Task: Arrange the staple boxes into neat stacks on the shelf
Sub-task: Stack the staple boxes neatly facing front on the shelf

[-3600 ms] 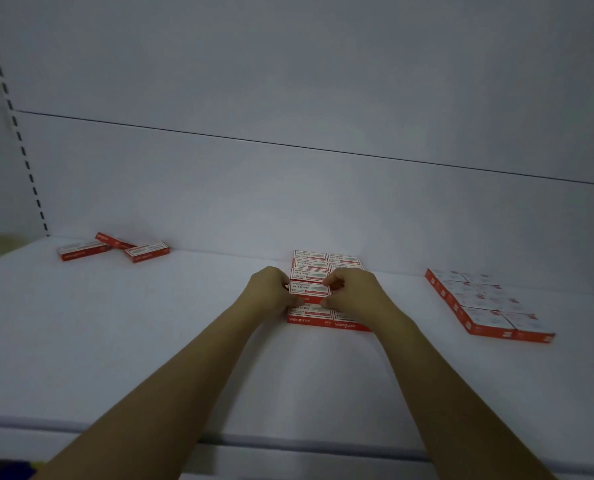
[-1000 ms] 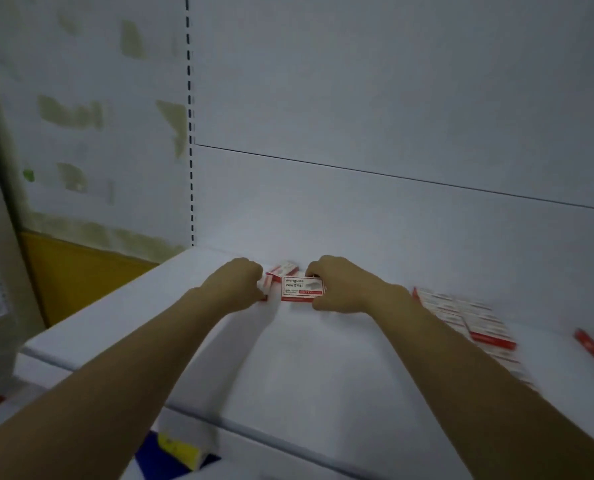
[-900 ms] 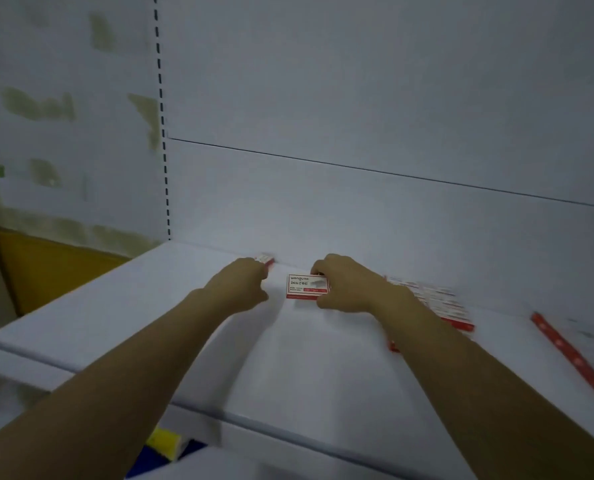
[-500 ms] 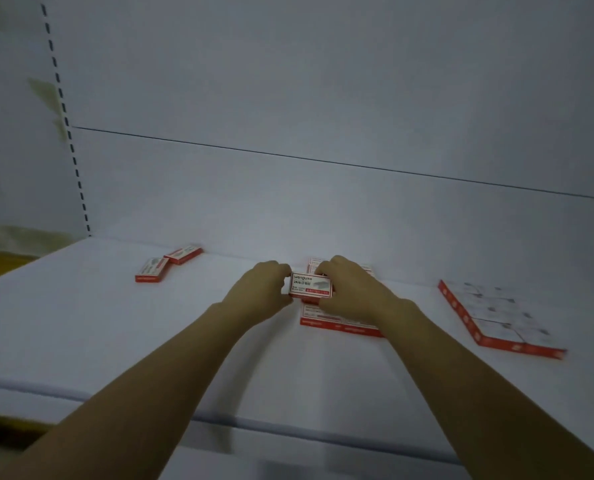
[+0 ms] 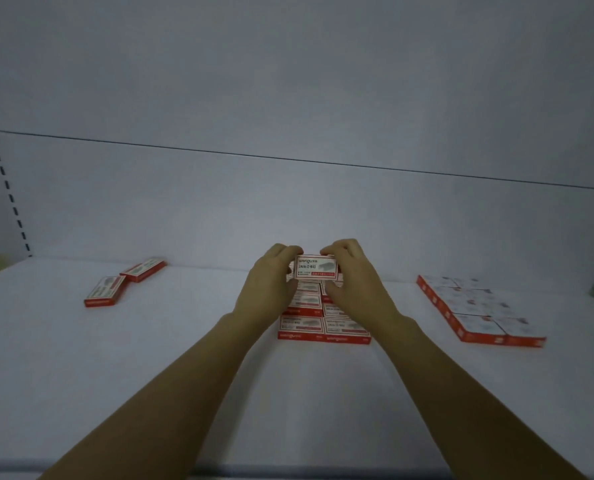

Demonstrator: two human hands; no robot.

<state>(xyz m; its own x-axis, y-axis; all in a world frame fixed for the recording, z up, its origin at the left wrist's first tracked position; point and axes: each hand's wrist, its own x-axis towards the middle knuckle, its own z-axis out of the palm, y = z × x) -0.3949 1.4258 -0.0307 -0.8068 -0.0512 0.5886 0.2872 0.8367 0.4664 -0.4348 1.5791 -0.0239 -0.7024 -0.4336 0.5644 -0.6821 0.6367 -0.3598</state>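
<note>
Left hand (image 5: 271,282), right hand (image 5: 354,282): fingers (image 5: 283,251) pinch staple box (image 5: 315,268) by ends. Box just above middle stack (image 5: 323,327), near back edge of shelf (image 5: 184,358). Step, I think: add box to stack. Next: set down flat, line up edges. Loose boxes (image 5: 103,292) lie back left.

The staple box (image 5: 316,267) near the middle has a white face framed in red, with grey lettering and a red strip. At 6 o'clock from it, the centre block of boxes (image 5: 323,329) shows white tops with grey print and red front edges with white letters. The two loose boxes (image 5: 106,293) at 9 o'clock have red sides and pale tops with a grey picture. Between 3 and 4 o'clock, the right block of boxes (image 5: 475,311) is white on top and red along its edges. The shelf (image 5: 150,375) is plain white; the back panel (image 5: 288,98) is pale grey-white, crossed by one thin dark line. At far 9 o'clock, the upright (image 5: 10,195) carries a column of black dashes.
</note>
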